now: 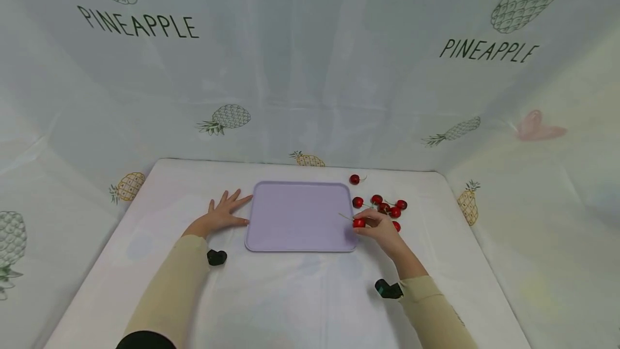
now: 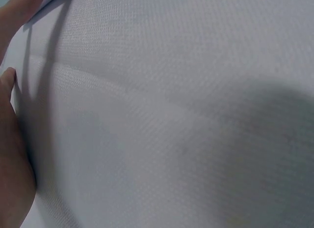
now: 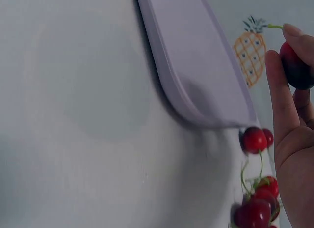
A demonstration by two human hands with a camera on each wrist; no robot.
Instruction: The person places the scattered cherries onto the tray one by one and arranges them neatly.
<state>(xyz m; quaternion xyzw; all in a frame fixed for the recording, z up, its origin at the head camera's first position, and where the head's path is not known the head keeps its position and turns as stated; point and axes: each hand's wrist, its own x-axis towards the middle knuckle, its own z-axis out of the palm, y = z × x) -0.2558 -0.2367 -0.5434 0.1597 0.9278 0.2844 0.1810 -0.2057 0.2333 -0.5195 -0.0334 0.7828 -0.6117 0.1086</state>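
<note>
A lavender tray (image 1: 300, 217) lies flat on the white cloth. My left hand (image 1: 220, 217) is spread beside its left edge, thumb and a fingertip touching or very near the rim; the left wrist view catches only part of that hand (image 2: 14, 154). Between thumb and fingers, my right hand (image 1: 380, 230) pinches a red cherry (image 1: 359, 223) by the tray's right edge, its stem pointing left. The right wrist view shows this held cherry (image 3: 297, 66) raised above the tray's level. More cherries (image 1: 384, 208) lie loosely grouped just beyond the right hand, one partly hidden by it.
A lone cherry (image 1: 354, 179) sits near the tray's far right corner, and another cherry (image 1: 358, 202) is close to its right side. The table's back edge (image 1: 232, 162) meets a hanging white sheet (image 1: 310, 69) printed with pineapples.
</note>
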